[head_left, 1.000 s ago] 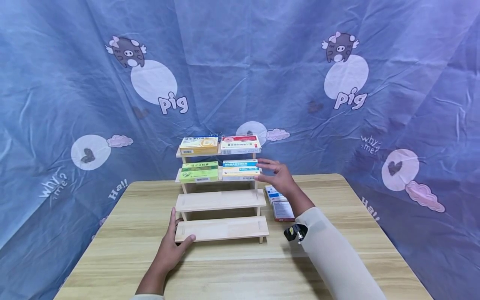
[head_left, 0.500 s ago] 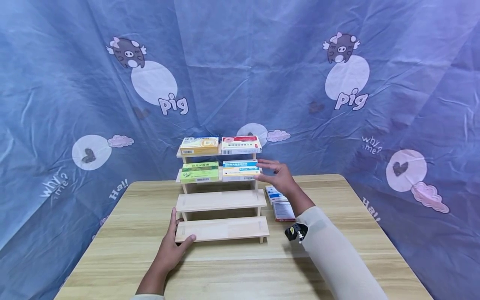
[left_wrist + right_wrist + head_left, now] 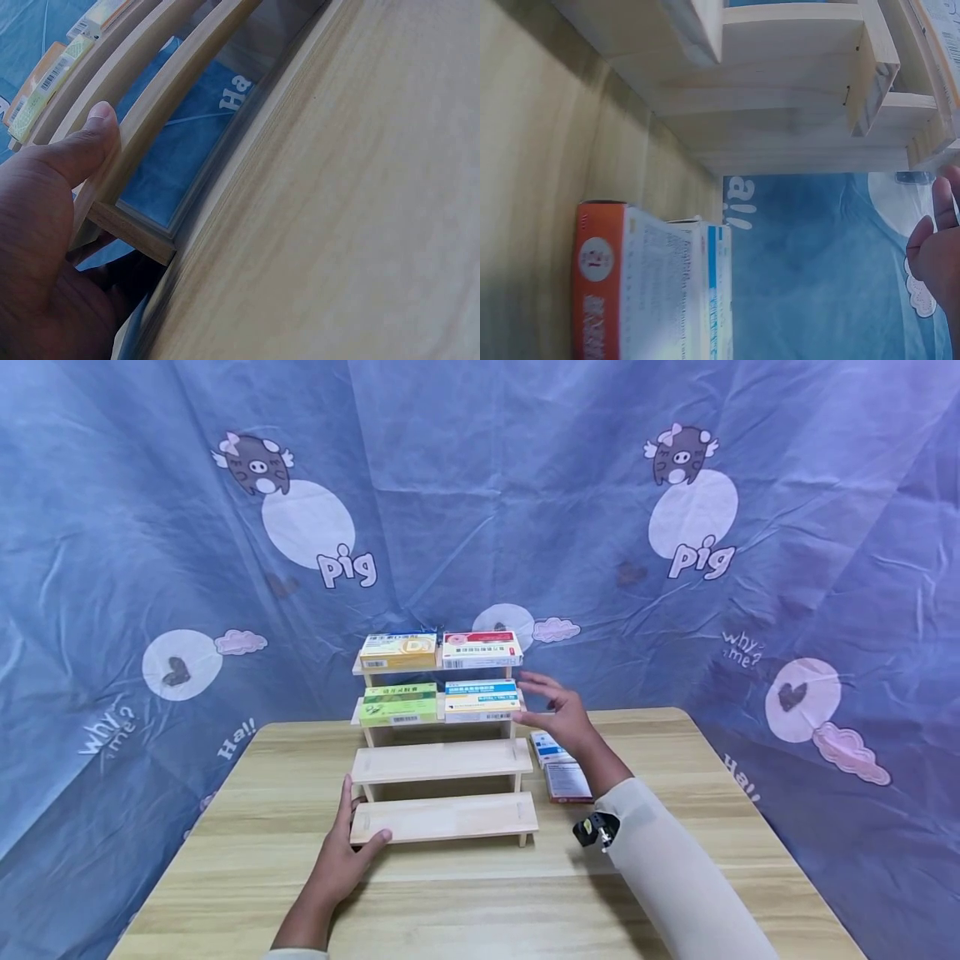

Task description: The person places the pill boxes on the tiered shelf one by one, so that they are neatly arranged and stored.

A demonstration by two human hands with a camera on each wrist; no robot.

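Note:
A stepped wooden display rack (image 3: 442, 762) has medicine boxes on its upper two tiers. My left hand (image 3: 337, 860) grips the left end of the lowest tier, thumb on top; the left wrist view shows that thumb (image 3: 96, 135) against the board. By the second tier's right end is my right hand (image 3: 566, 718), fingers extended and apart, thumb tip close to the corner of a blue, white and yellow medicine box (image 3: 482, 700). Left of that box lies a green medicine box (image 3: 397, 703). Above them rest a yellow one (image 3: 397, 650) and a red-and-white one (image 3: 482, 649).
On the wood-grain table (image 3: 480, 902), right of the rack, lie a blue-and-white box (image 3: 550, 748) and a white box with an orange-red end (image 3: 566, 781), partly behind the right forearm. A blue patterned cloth (image 3: 480, 485) hangs behind the table.
My right hand's fingers have moved slightly to the right, off the right end of the blue, white and yellow box. The left hand stays on the rack, and the boxes have not moved.

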